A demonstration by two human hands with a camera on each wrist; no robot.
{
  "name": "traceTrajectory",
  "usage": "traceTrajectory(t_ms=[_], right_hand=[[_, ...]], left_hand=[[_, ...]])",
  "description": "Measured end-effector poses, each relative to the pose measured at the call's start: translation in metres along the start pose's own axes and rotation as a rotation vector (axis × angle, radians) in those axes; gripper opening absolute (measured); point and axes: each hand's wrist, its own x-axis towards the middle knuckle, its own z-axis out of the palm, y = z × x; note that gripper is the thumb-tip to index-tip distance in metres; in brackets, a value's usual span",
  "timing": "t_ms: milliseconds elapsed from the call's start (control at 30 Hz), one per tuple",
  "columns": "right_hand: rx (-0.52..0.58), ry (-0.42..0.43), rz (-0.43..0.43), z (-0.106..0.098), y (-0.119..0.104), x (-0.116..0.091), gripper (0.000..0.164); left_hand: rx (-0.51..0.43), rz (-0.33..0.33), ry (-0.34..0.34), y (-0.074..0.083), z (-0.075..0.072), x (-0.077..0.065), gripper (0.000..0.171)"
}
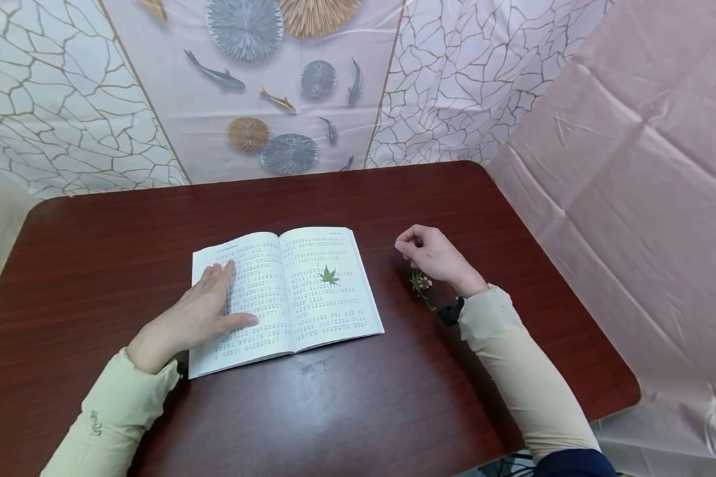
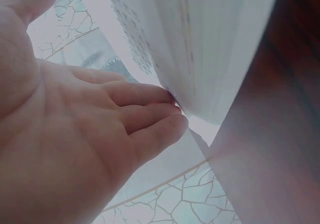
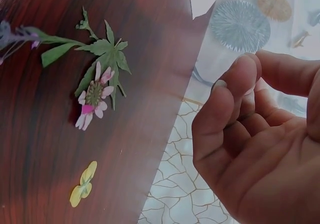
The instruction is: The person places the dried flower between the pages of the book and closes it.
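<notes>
An open book (image 1: 247,285) with printed pages lies on the table. My left hand (image 1: 199,311) rests on its left page, fingers straight and thumb spread; the left wrist view has the fingertips right at the page edge (image 2: 200,129). On the right page lies a green star-shaped leaf (image 1: 329,275). Right of the book, my right hand (image 1: 432,255) is raised over the table, fingers curled and thumb tip against the index finger, with nothing showing between them. Beside it lie a pink-petalled flower (image 3: 95,96), a green leaf (image 3: 102,47), a purple sprig (image 3: 20,36) and a yellow flower (image 3: 84,185).
The dark red-brown table (image 1: 346,411) has rounded corners. Behind it hangs a patterned cloth (image 1: 173,99), and a pinkish cloth (image 1: 644,199) hangs along the right side. Dark cables (image 1: 507,467) show below the front edge.
</notes>
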Motion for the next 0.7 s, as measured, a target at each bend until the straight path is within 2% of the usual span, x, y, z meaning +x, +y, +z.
traceTrajectory(t_ms=[200,467,700], right_hand=[[-0.001,-0.008,0.006,-0.0022,-0.0003,-0.0027,0.020],[-0.015,-0.013,0.009,-0.0017,0.0031,-0.0033,0.019],[-0.009,-0.004,0.013,0.0001,0.0047,-0.0036,0.018]], left_hand=[[0.013,-0.009,0.005,0.0009,-0.0005,-0.0003,0.109],[0.029,-0.010,0.039,0.0042,0.0050,0.0013,0.113],[0.026,-0.014,0.034,0.0066,0.0063,0.0005,0.112]])
